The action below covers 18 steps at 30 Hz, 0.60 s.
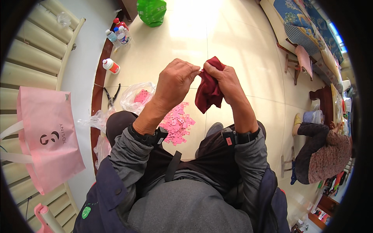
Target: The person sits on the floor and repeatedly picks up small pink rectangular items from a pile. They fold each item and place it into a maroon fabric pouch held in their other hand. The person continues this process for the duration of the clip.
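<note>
In front of me my right hand [229, 81] grips a dark red folded piece of cloth [208, 93], thumb on top, and the fabric hangs below the fingers. Right beside it is my left hand [175, 81], its thumb and forefinger pinched together at the cloth's upper left edge. A small whitish bit shows at those fingertips, too small to name. On the floor under my hands lies a loose heap of small pink tags [176, 124]. More pink tags [142, 96] sit in a clear plastic bag [128, 97] to the left.
Black-handled pliers [112, 96] and a white bottle [111, 66] are by the left wall. Several plastic bottles [120, 35] and a green bag [152, 13] stand farther off. A pink bag [50, 136] hangs at far left. Another person [328, 155] sits at right, near a small stool [303, 62].
</note>
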Available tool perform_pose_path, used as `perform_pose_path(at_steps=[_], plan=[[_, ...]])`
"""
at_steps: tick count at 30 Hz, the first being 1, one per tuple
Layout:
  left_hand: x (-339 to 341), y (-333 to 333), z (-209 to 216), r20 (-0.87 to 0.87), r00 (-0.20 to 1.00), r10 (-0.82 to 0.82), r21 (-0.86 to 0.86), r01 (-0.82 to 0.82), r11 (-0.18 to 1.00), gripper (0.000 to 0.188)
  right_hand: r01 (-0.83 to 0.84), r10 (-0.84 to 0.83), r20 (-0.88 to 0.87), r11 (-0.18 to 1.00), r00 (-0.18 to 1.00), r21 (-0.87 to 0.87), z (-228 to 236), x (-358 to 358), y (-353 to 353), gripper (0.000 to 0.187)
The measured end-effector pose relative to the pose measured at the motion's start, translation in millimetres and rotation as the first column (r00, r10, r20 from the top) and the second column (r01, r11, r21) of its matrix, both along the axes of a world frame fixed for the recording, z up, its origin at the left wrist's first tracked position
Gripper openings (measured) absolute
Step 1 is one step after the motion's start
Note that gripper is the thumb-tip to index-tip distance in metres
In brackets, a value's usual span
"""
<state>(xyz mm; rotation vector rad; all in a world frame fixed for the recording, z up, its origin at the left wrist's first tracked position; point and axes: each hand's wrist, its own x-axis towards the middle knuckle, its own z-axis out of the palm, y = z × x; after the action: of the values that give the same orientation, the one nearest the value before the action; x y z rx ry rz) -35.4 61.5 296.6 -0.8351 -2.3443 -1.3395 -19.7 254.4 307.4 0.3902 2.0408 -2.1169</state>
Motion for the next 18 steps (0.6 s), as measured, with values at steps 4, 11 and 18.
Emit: perform_pose_path(at_steps=[4,11,18], plan=[[-7.6,-9.5,1.8,0.713,0.657,-0.246,0.430,-0.133,0.893,0.020,0.211,-0.213,-0.016,0.975,0.977,-0.067,7.1,-2.1,6.5,0.036],[-9.3,-10.1,-2.2,0.788,0.385,-0.481,0.597,-0.288,0.748,0.027,0.147,-0.143,0.040,0.981,0.989,-0.127,-2.9,-2.6,1.8,0.037],[-9.9,-6.1,-9.0,0.781,0.394,-0.484,0.589,-0.209,0.781,0.033,0.027,-0.025,0.016,0.990,1.000,-0.135,-8.5,-2.6,-2.2,0.037]])
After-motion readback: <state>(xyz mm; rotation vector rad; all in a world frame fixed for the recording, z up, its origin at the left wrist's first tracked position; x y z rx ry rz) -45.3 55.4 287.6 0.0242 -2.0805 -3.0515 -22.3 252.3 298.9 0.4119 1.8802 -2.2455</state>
